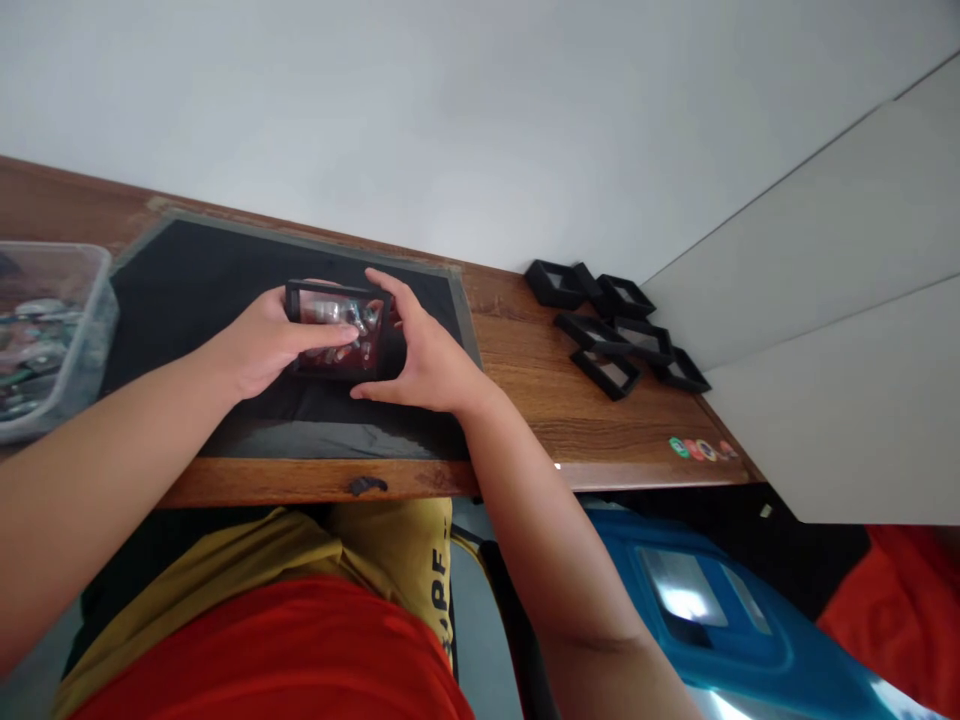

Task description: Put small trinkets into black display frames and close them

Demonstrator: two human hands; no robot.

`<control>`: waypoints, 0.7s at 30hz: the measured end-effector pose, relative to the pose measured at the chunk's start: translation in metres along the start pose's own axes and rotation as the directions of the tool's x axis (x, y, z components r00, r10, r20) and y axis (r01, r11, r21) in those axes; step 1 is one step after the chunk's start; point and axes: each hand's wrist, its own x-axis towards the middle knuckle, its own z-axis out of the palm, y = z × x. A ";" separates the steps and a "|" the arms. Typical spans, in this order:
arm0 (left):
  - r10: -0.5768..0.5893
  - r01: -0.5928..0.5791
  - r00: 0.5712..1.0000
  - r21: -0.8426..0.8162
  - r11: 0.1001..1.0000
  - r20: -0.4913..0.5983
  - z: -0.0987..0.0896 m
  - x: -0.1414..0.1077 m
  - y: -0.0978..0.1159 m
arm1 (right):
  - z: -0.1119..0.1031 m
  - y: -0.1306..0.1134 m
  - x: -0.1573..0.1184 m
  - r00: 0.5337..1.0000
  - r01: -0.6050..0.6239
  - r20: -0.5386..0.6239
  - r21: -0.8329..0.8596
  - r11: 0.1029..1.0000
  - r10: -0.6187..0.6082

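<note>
A small black box with a clear window (319, 310) is held tilted over the black mat, with shiny little metallic and glassy pieces showing through the window. My left hand (266, 340) grips its left end, the thumb lying across the window and the other fingers hidden beneath. Around the right end of the box is my right hand (427, 355), its thumb and index finger stretched wide apart. Whether its other fingers touch the box's edge is hard to tell.
A clear plastic tub (94, 300) full of jumbled shiny pieces stands at the left. Several black frame boxes (592, 330) lie in a cluster at the right, near the wall. Round stickers (701, 450) mark the table's front right. A blue plastic object (697, 600) sits below the edge.
</note>
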 end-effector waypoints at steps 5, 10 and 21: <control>-0.045 0.045 0.999 0.013 0.999 0.025 -0.001 0.002 0.001 | -0.001 -0.003 0.001 1.000 -0.018 0.004 -0.003 1.000 0.018; -0.047 0.044 0.998 0.048 0.998 0.048 -0.001 0.003 0.002 | -0.001 -0.004 0.002 0.999 -0.034 0.010 -0.005 0.999 0.035; 0.003 -0.014 0.994 0.102 0.995 0.109 -0.009 0.006 -0.006 | -0.001 -0.004 0.002 0.999 -0.037 0.019 0.031 0.999 0.037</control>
